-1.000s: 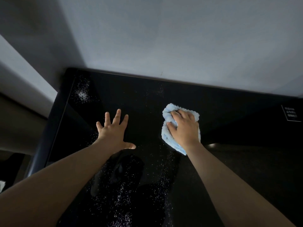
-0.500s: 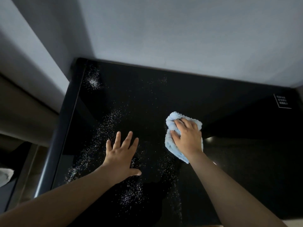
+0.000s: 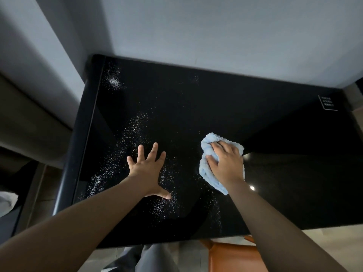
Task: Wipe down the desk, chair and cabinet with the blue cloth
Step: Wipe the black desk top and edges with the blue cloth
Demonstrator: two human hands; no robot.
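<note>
Gripping blue cloth (image 3: 206, 172) in right hand (image 3: 225, 165), fingers curled, on black desk (image 3: 196, 107); pressing left hand (image 3: 146, 169) flat, fingers spread, among white specks (image 3: 127, 138)

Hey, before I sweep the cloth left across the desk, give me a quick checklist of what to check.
1. Cloth gripped in right hand: ok.
2. Cloth down on the desk: ok.
3. Path leftward free: not ok, left hand lies flat with fingers spread, in the way.
4. Desk free of specks: not ok, white specks lie around the left hand and in the far left corner.
5. Cloth underside clean: cannot tell, hidden.
</note>
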